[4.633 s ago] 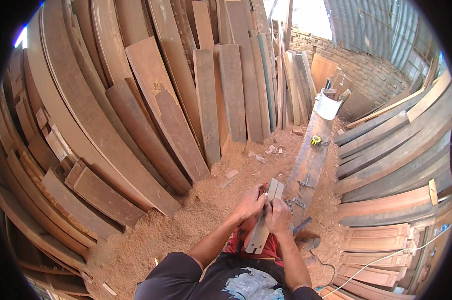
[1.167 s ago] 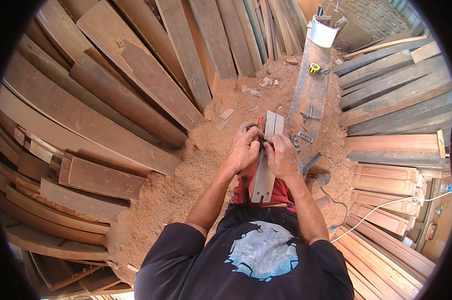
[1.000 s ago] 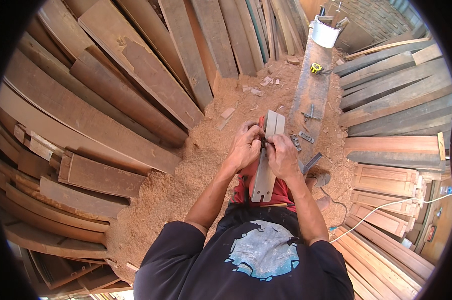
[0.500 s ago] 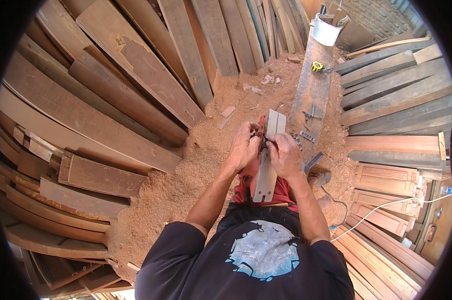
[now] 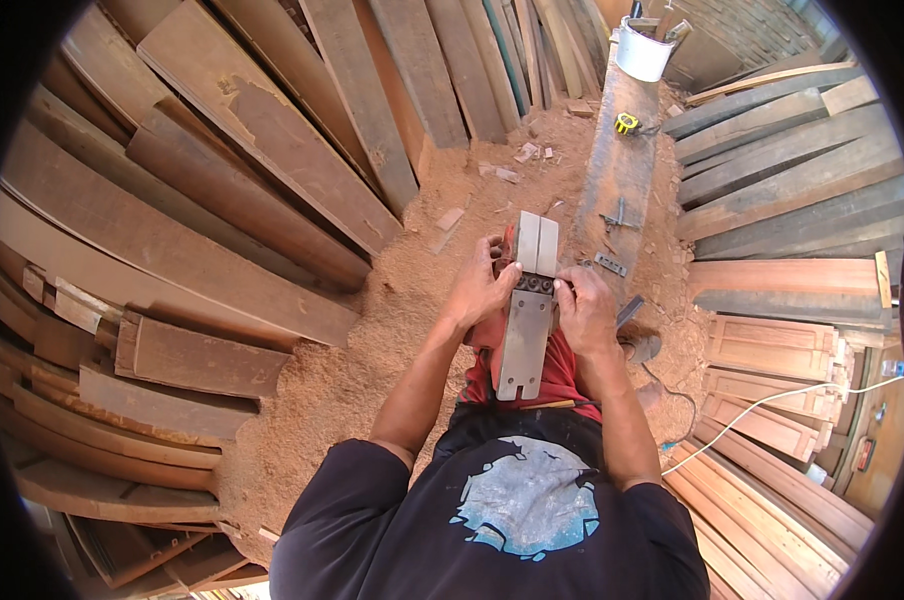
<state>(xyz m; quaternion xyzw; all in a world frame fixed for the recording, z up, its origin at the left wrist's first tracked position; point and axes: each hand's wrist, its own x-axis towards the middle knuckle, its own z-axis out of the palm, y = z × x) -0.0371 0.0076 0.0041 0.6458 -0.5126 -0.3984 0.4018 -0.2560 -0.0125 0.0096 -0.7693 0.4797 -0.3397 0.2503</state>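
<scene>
An electric hand planer [image 5: 525,345] lies sole up over my lap, its flat grey metal plates facing me and its red body showing at the left. Between the two plates sits the dark cutter drum [image 5: 534,285], with round fasteners along it. My left hand [image 5: 484,290] grips the planer's left side, thumb at the drum's left end. At the drum's right end are the curled fingers of my right hand [image 5: 585,308], pressed to the planer's edge; anything small between them is hidden. Below the planer a thin stick-like tool with a light brown handle [image 5: 550,405] rests across my lap.
Ahead a long plank [image 5: 622,160] bears a white bucket of tools [image 5: 644,52], a yellow tape measure [image 5: 626,123] and a small metal bar with holes [image 5: 610,264]. Boards [image 5: 272,140] lean on the left; more timber [image 5: 792,190] lies right. Sawdust [image 5: 402,290] covers the floor. A white cable [image 5: 772,400] runs right.
The planer has turned so its sole faces up more squarely, and the drum has come into view. My right hand has moved off the drum's middle to its right end.
</scene>
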